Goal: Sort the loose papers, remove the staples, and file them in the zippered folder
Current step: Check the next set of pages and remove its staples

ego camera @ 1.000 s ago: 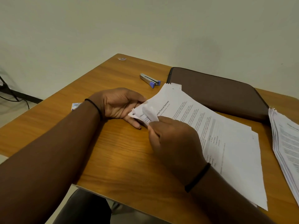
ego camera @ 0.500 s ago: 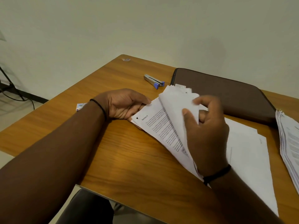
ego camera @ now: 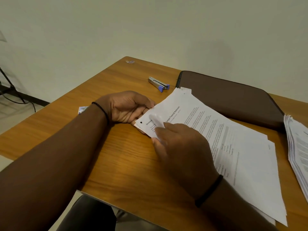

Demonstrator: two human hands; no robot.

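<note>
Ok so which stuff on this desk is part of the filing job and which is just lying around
Job: papers, side stack, folder, staple remover, left hand, right hand.
Lying about: small card, scrap at far corner.

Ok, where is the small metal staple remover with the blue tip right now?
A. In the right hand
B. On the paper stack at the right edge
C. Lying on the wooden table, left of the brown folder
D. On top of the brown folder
C: the small metal staple remover with the blue tip lies alone on the wooden table, just left of the closed brown zippered folder, with neither hand touching it.
</note>
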